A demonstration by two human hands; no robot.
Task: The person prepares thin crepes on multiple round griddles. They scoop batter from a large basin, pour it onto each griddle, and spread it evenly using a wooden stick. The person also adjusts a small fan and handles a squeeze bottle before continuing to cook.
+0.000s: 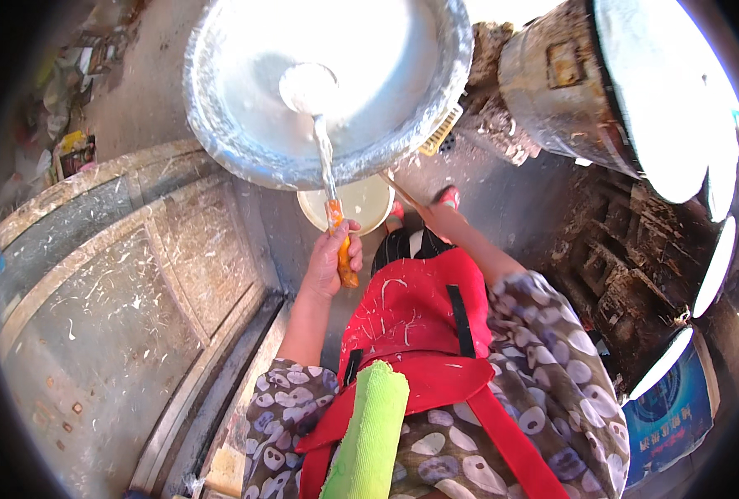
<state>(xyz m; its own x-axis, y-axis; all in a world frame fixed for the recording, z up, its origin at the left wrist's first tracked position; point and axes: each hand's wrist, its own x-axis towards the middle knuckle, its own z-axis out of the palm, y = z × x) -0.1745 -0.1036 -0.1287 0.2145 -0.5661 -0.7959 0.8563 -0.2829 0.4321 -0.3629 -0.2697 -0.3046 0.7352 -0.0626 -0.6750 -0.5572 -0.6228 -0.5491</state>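
My left hand (334,256) is closed around the orange handle of a metal ladle (323,156). The ladle reaches over the near rim of a large metal basin (232,159), and its round bowl lies inside, in bright glare. Pale liquid seems to fill the basin, though overexposure hides much of it. Just below the near rim, my right hand (442,222) grips what looks like a thin wooden stick (402,190), angled up towards the basin. Under the basin, partly hidden, is a cream plastic tub (369,203).
A wooden-framed panel structure (113,293), spattered with white, stands left. Right are a large metal drum (550,87), several pale round tops and a blue printed box (672,405). A yellow plastic basket (441,131) shows beneath the basin. Litter (63,112) lies far left.
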